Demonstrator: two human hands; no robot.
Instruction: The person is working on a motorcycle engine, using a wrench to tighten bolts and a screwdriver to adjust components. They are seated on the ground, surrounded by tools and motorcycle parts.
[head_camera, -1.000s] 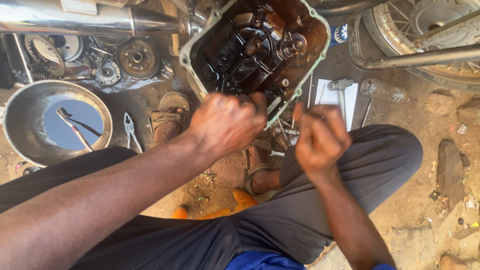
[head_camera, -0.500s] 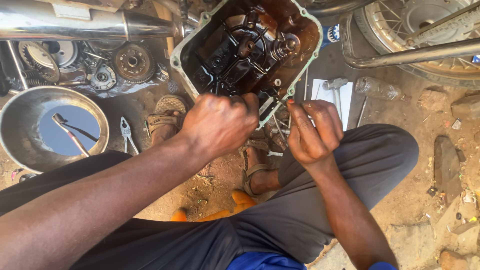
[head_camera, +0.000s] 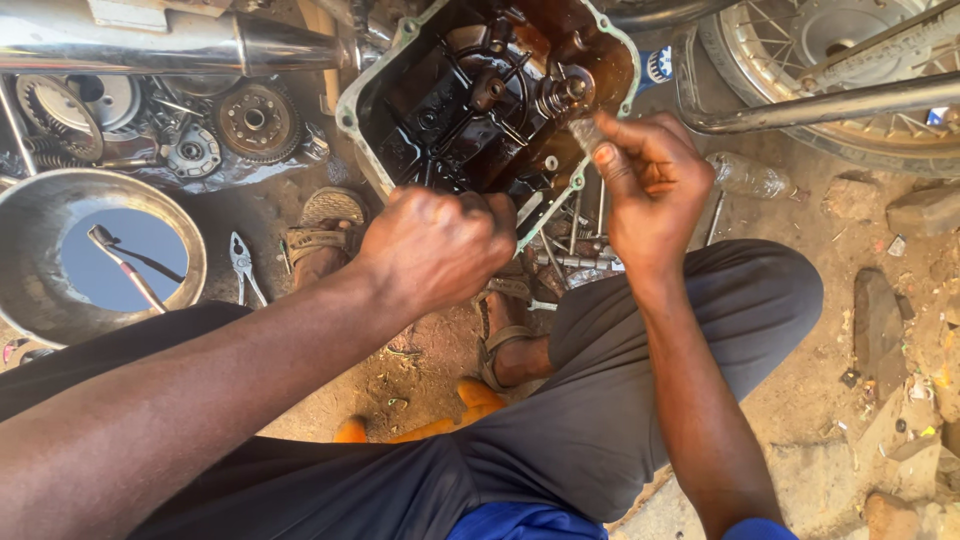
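Two hands are working at the lower edge of an open, oil-blackened engine case (head_camera: 470, 100) with a pale gasket rim. I am looking down over both forearms. The left hand (head_camera: 440, 245) is curling into a tight fist just below the case's lower rim, knuckles up; I cannot tell what it is gripping, since the fingers are hiding whatever is inside. The right hand (head_camera: 650, 185) is sitting to its right and slightly higher, pinching a small clear, glassy-looking piece (head_camera: 585, 130) between thumb and fingertips, right at the case's rim beside a brown shaft end (head_camera: 565, 92). The two hands are staying apart, with the rim's corner between them.

Below the hands, a scatter of long bolts and metal rods (head_camera: 570, 240) is lying on the sandy ground (head_camera: 850, 330), beside a sandalled foot (head_camera: 505, 335). Left of the left hand, another sandalled foot (head_camera: 320, 235) is resting near a pair of silver pliers (head_camera: 243, 262), and farther left a round steel bowl (head_camera: 40, 225) is holding liquid and a tool. Above that bowl, toothed grey gears and clutch parts (head_camera: 245, 120) are lying under a chrome exhaust pipe (head_camera: 170, 40). Above and right of the right hand, a spoked motorcycle wheel (head_camera: 800, 40) is showing, with a clear plastic bottle (head_camera: 750, 180) just beside that hand.
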